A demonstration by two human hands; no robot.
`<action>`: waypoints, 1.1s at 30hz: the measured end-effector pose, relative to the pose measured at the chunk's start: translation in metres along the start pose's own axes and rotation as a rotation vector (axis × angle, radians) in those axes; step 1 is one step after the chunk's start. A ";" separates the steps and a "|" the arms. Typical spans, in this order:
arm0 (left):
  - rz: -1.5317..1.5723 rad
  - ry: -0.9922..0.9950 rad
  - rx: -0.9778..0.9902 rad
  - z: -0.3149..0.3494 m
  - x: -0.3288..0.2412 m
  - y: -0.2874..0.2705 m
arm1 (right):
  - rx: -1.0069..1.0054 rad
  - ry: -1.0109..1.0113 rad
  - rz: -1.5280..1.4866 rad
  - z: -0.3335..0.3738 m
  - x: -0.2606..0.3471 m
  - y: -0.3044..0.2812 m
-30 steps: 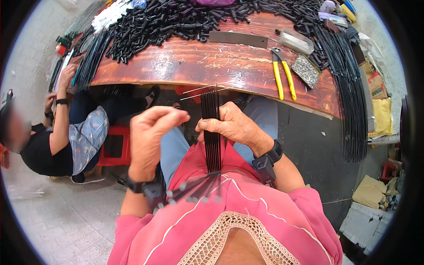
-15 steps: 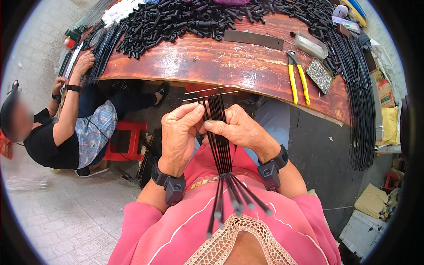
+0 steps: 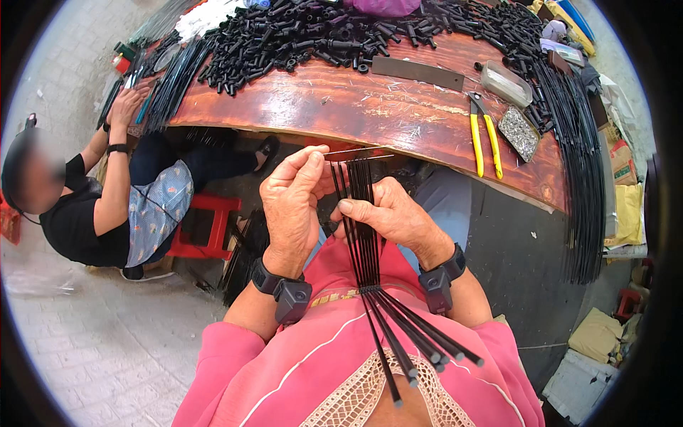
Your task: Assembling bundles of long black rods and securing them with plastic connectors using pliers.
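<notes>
A bundle of thin black rods point(image 3: 366, 252) stands out in front of my lap, its thicker round ends fanned toward my chest. My right hand point(image 3: 393, 217) is closed around the bundle's upper part, thumb across the rods. Two thin metal wires point(image 3: 370, 156) cross the far ends of the rods. At the left ends of these wires, my left hand point(image 3: 292, 203) pinches with thumb and forefinger; its other fingers are partly hidden. How the wires pass through the rod ends is too small to tell.
The wooden table point(image 3: 284, 107) beyond carries a heap of black tubular parts point(image 3: 284, 35), a flat metal bar point(image 3: 416, 72), yellow-handled pliers point(image 3: 477, 142), a tray of small metal pieces point(image 3: 519, 133) and long black rods point(image 3: 580, 178). A co-worker point(image 3: 99, 192) sits at the left.
My left hand has moved up from beside the rods to the wires' left ends. The rods' thick ends have swung right. The co-worker's hands have come together.
</notes>
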State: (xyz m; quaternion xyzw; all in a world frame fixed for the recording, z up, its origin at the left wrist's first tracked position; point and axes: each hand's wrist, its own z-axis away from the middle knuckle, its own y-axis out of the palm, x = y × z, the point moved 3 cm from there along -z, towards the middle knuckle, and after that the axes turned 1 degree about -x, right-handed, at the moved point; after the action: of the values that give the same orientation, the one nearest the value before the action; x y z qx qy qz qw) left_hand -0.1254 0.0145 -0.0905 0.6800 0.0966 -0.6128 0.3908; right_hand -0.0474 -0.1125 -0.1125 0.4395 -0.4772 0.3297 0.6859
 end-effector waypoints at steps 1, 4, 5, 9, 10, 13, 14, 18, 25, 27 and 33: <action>-0.003 0.013 -0.011 -0.001 0.000 0.000 | -0.004 -0.003 0.003 -0.001 0.001 -0.001; 0.042 0.008 -0.022 -0.001 -0.003 0.006 | -0.011 -0.009 0.015 -0.001 0.001 -0.002; 0.043 0.011 -0.016 -0.002 -0.002 0.006 | -0.014 -0.011 0.003 0.000 0.002 -0.004; 0.023 -0.019 0.033 -0.002 0.002 0.008 | -0.015 -0.019 -0.045 0.002 0.002 -0.006; 0.029 -0.049 0.044 0.000 0.002 0.009 | -0.020 -0.016 -0.064 0.003 -0.001 -0.006; 0.067 -0.051 0.082 -0.004 -0.003 -0.001 | -0.011 0.025 -0.004 0.007 0.005 -0.006; 0.064 -0.057 0.077 -0.008 -0.004 -0.007 | -0.015 0.045 -0.040 0.010 0.004 -0.005; -0.138 0.060 -0.066 -0.057 -0.021 -0.026 | 0.004 0.059 -0.066 0.011 -0.001 -0.011; -0.609 0.294 0.079 -0.167 -0.031 0.012 | 0.042 0.045 -0.101 0.005 -0.002 -0.019; -1.037 0.597 0.126 -0.198 -0.029 0.034 | 0.039 0.061 -0.116 0.003 -0.004 -0.022; -1.723 0.635 0.134 -0.242 -0.005 0.071 | 0.029 0.021 -0.099 0.003 -0.007 -0.025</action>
State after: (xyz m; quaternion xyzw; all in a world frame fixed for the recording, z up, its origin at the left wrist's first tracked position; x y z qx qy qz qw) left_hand 0.0998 0.1256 -0.0703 0.5305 0.6368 -0.4810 -0.2856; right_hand -0.0291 -0.1251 -0.1254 0.4691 -0.4425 0.3069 0.7000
